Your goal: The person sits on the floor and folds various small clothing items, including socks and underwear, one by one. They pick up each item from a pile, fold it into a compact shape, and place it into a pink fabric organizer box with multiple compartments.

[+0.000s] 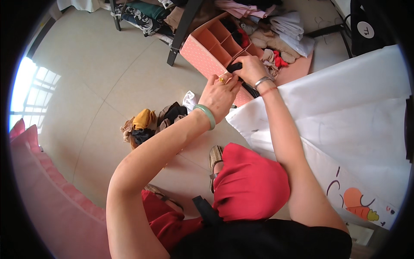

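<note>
A pink storage box [202, 56] with white dots and inner compartments stands on the floor ahead of me. At its near end, my right hand [251, 71] is closed on a small bundle of black cloth [234, 67], whose kind I cannot make out. Beside it, my left hand [220, 96] has its fingers bent over the box's near edge, almost touching the right hand. What those fingers grip is hidden. More black material [250, 90] shows under my right wrist. Some compartments are bare; one farther in holds dark and red cloth [242, 39].
A pile of small cloth items [144, 123], mustard and black, lies on the tiled floor left of my feet. White fabric [345, 99] spreads on the right. Beyond the box are stuffed clothes [289, 30] and a black frame leg [183, 34]. Pink fabric [56, 198] hangs at left.
</note>
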`<act>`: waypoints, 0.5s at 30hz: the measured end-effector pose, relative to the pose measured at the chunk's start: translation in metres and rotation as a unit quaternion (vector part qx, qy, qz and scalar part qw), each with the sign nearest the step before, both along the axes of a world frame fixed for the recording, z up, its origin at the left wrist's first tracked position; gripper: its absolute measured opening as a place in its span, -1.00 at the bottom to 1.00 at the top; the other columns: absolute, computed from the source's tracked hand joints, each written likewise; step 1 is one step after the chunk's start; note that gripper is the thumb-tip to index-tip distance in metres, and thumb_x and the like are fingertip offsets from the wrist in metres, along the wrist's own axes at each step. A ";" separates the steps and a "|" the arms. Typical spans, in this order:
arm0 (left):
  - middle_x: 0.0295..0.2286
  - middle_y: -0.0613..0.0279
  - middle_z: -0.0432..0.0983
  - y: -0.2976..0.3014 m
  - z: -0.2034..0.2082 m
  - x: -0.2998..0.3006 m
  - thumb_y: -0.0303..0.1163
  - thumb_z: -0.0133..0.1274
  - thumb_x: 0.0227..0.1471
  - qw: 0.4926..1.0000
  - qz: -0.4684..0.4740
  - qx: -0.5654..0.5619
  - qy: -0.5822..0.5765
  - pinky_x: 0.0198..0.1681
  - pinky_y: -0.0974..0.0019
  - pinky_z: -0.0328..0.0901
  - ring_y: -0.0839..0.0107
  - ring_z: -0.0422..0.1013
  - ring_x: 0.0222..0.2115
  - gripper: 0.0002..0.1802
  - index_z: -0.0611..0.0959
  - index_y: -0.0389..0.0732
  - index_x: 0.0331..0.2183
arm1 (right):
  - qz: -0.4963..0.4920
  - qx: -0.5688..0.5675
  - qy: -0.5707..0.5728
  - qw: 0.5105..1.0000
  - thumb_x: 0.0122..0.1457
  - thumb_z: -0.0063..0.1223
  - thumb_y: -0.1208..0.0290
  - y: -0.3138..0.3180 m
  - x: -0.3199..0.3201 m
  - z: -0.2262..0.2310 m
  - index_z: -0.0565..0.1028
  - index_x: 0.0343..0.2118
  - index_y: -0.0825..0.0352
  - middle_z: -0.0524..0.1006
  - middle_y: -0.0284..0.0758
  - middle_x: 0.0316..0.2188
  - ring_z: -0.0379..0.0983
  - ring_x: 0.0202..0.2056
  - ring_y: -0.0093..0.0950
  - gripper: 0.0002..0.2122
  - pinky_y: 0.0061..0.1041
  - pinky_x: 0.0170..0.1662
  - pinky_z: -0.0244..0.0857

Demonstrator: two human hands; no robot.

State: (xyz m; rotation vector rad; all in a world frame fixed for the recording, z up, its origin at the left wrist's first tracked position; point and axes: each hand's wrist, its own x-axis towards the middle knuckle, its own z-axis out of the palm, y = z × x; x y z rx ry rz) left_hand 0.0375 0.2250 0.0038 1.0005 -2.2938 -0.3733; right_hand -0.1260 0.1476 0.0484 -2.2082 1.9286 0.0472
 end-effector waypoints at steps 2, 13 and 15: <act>0.01 0.26 0.34 -0.001 0.001 -0.001 -0.53 -0.03 -0.17 1.000 0.001 -0.003 -0.009 0.09 0.18 0.04 0.38 0.19 0.07 -0.45 0.47 -0.21 -0.02 | 0.022 0.000 0.033 0.999 -0.13 0.23 0.42 -0.005 -0.004 -0.014 0.60 -0.30 0.26 0.57 -0.13 -0.38 0.52 -0.28 -0.22 -0.75 -0.36 -0.17 0.40; 0.05 0.21 0.29 0.004 -0.008 0.001 -0.54 -0.04 -0.18 1.000 -0.002 -0.025 0.009 0.10 0.15 0.04 0.37 0.21 0.08 -0.44 0.45 -0.23 -0.01 | -0.004 0.081 0.027 0.996 -0.06 0.22 0.42 -0.009 0.002 -0.018 0.52 -0.18 0.43 0.53 -0.01 -0.25 0.48 -0.17 -0.16 -0.66 -0.35 -0.11 0.36; 0.08 0.18 0.26 0.005 -0.011 0.002 -0.55 -0.05 -0.18 0.999 -0.009 -0.017 0.030 0.13 0.14 0.02 0.36 0.18 0.11 -0.44 0.45 -0.24 -0.01 | 0.008 0.102 0.024 0.995 -0.04 0.21 0.41 -0.012 0.002 -0.018 0.52 -0.17 0.44 0.53 -0.01 -0.24 0.48 -0.16 -0.16 -0.66 -0.35 -0.10 0.35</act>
